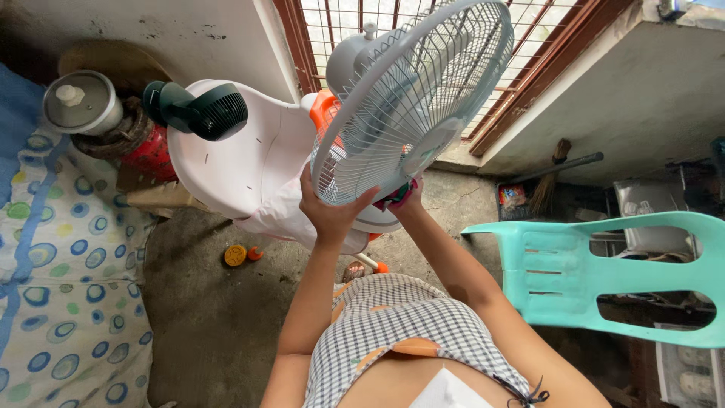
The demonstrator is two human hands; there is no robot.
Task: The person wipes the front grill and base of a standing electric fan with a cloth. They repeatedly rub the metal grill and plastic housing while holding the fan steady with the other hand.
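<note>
Fan guard (411, 98) between fingers of left hand (326, 205) and right hand (406, 198).

One small package (513, 196) shows on the floor (219, 317), against the foot of the wall below the window ledge, at the right end of the floor's far edge. It is flat and roughly square, mostly red and orange with a patch of yellow and some blue, and leans among dark clutter just left of a broom head. Its print is too small to make out. No signs or screens show anywhere.
</note>
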